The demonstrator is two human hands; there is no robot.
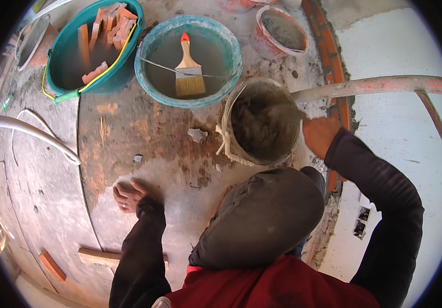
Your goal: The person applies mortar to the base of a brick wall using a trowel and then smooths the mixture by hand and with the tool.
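My right hand [321,135] is closed at the right rim of a bucket of wet grey mortar [262,123]. It grips a mortar-coated hand tool [297,114], which reaches into the mix; its blade is blurred and partly sunk, so its exact kind is unclear. Pale cloth or rope [225,141] is knotted at the bucket's left rim. My left hand [130,197], with a ring on one finger, leans on the board floor [144,133] with its fingers apart and nothing held. My bent knee in dark trousers is just below the bucket.
Beyond stand a teal basin of cloudy water [149,87] with a paintbrush [187,72] across it, a green bucket [57,66] with brick pieces, and a smaller mortar bucket [269,49]. A pole [380,84] crosses at right, above the brick edge [341,102]. A wood strip [98,256] lies lower left.
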